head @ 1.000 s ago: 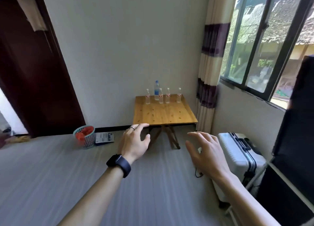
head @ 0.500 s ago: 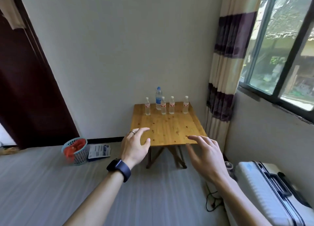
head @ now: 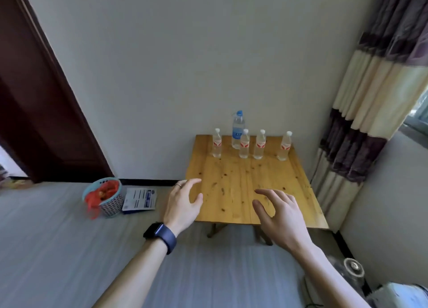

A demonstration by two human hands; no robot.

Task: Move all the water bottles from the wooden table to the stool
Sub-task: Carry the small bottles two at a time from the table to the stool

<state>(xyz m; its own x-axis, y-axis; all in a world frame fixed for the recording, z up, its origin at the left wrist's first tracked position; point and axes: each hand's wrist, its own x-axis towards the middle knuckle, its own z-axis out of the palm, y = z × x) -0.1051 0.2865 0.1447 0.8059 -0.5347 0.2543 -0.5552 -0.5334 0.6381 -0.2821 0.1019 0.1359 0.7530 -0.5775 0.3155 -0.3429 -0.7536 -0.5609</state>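
Note:
A wooden table (head: 234, 192) stands against the far wall. Along its back edge stand several small clear bottles with red labels and white caps (head: 217, 144) (head: 244, 144) (head: 259, 145) (head: 285, 146). Behind them rises a taller bottle with a blue cap (head: 237, 129). My left hand (head: 184, 202), with a ring and a dark watch on the wrist, hovers by the table's front left corner, fingers relaxed and empty. Over the table's front part my right hand (head: 278, 211) is spread, holding nothing. Both hands are well short of the bottles. No stool is in view.
A blue basket with red contents (head: 104, 196) and a printed packet (head: 140, 200) lie on the floor left of the table. A dark door (head: 34, 104) is at the left, a striped curtain (head: 361, 122) at the right. A round metal object (head: 353, 268) sits bottom right.
The view has come closer to the table and tilted down. Both hands now reach over the table's front edge. The suitcase and window have slid out of view.

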